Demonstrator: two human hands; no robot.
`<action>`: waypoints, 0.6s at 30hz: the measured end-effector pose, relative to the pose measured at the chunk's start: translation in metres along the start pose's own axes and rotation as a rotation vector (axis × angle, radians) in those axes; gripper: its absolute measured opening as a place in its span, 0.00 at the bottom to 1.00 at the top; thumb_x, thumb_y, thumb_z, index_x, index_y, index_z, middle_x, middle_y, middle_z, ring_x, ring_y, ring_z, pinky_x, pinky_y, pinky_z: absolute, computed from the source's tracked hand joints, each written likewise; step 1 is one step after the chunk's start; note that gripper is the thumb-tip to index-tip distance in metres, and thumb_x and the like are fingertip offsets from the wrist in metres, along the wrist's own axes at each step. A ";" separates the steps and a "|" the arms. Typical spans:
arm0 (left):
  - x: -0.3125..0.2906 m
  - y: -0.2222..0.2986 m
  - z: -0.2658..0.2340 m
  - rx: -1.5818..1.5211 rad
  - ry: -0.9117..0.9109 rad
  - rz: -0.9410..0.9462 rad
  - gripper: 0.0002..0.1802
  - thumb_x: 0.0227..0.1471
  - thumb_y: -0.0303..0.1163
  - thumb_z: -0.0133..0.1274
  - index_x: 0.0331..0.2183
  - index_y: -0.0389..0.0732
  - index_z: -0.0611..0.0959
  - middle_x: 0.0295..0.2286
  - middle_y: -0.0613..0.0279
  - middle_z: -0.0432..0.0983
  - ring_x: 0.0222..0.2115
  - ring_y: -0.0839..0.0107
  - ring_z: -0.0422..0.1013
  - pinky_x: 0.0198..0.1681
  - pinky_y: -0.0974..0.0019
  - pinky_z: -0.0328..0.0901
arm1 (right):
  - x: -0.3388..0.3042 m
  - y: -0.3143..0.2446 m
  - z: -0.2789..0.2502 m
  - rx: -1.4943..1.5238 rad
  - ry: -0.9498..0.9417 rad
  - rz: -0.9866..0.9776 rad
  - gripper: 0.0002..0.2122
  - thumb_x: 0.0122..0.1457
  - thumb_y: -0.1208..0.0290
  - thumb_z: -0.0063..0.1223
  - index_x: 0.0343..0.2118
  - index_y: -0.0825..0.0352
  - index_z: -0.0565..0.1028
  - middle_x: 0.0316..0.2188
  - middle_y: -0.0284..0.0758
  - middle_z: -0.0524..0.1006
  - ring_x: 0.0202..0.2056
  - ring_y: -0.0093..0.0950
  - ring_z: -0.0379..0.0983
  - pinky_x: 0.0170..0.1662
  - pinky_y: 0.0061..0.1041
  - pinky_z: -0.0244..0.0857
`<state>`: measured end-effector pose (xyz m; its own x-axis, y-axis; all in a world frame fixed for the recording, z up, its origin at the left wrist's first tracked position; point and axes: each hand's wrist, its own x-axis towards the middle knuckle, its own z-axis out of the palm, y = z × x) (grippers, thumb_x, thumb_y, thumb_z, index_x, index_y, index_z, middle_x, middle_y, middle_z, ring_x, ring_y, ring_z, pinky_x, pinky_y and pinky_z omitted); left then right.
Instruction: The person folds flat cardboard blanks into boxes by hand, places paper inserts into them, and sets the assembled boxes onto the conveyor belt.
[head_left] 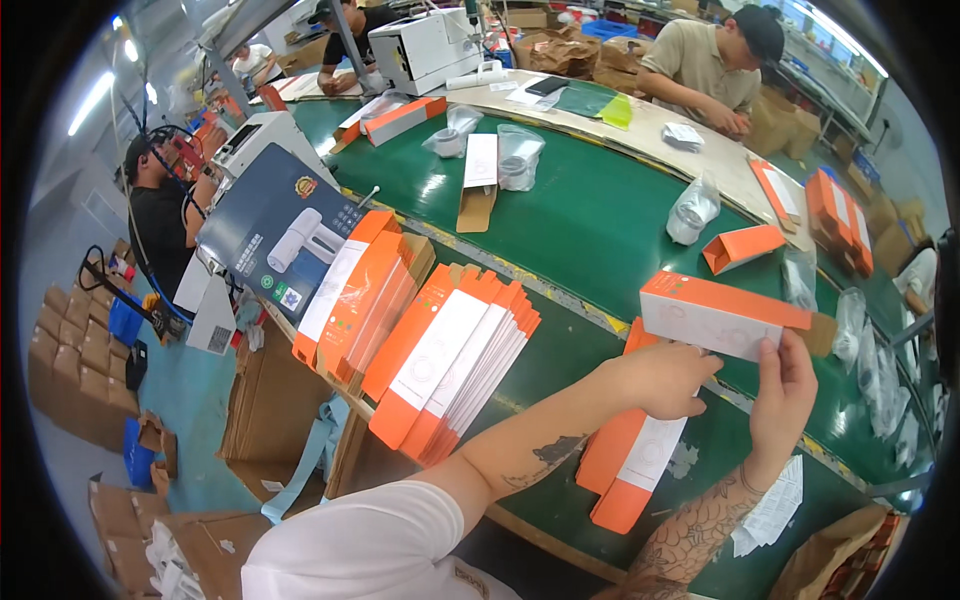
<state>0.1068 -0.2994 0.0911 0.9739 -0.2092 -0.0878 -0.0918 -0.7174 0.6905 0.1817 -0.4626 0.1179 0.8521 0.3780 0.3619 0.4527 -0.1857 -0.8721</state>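
Note:
An orange and white carton [715, 312], opened into box shape, is tilted over the bench with its brown end flap [820, 335] sticking out on the right. My right hand [783, 395] grips it near that end, thumb on the white face. Just below its left part, my left hand [660, 382] has its fingers partly stretched; whether they touch the carton is unclear. Beneath my left hand and forearm lie flat orange and white cartons [640, 465], partly covered. To the left, a fanned stack of flat cartons [450, 360] leans beside another bundle [350, 290].
A green conveyor belt [600, 215] crosses ahead, carrying clear-bagged parts [693, 210], an orange carton [742, 247] and an open-flapped carton [480, 165]. Printed sheets [770, 505] lie at lower right. A dark printed box [285, 235] stands left. Co-workers sit across the belt and at left.

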 end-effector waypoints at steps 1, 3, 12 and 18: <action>0.000 -0.004 0.007 0.094 0.055 0.059 0.32 0.49 0.37 0.59 0.53 0.33 0.70 0.59 0.37 0.58 0.59 0.43 0.58 0.61 0.51 0.56 | 0.000 0.001 0.001 0.000 0.131 -0.044 0.11 0.63 0.72 0.53 0.43 0.76 0.74 0.36 0.35 0.77 0.38 0.19 0.71 0.43 0.20 0.66; 0.000 -0.004 0.010 0.183 0.113 0.118 0.33 0.50 0.38 0.59 0.54 0.34 0.69 0.59 0.37 0.58 0.59 0.42 0.58 0.62 0.51 0.56 | -0.001 -0.006 0.000 0.118 0.346 -0.109 0.12 0.64 0.73 0.52 0.45 0.76 0.73 0.37 0.35 0.77 0.38 0.19 0.71 0.43 0.20 0.66; -0.002 0.002 0.000 0.106 -0.075 0.042 0.31 0.50 0.37 0.58 0.53 0.34 0.70 0.58 0.37 0.59 0.57 0.42 0.60 0.59 0.51 0.60 | -0.006 -0.005 0.006 -0.028 0.157 -0.124 0.10 0.64 0.75 0.51 0.44 0.75 0.72 0.37 0.34 0.76 0.36 0.18 0.69 0.41 0.18 0.64; 0.001 -0.005 0.004 0.135 0.200 0.159 0.30 0.49 0.36 0.59 0.52 0.33 0.71 0.57 0.36 0.61 0.53 0.43 0.65 0.56 0.49 0.62 | -0.004 -0.018 0.009 0.078 0.154 -0.125 0.08 0.63 0.75 0.52 0.40 0.75 0.74 0.32 0.34 0.77 0.32 0.19 0.70 0.37 0.19 0.65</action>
<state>0.1072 -0.2983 0.0844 0.9653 -0.2009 0.1665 -0.2607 -0.7710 0.5811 0.1682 -0.4526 0.1295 0.8234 0.2491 0.5099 0.5409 -0.0728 -0.8379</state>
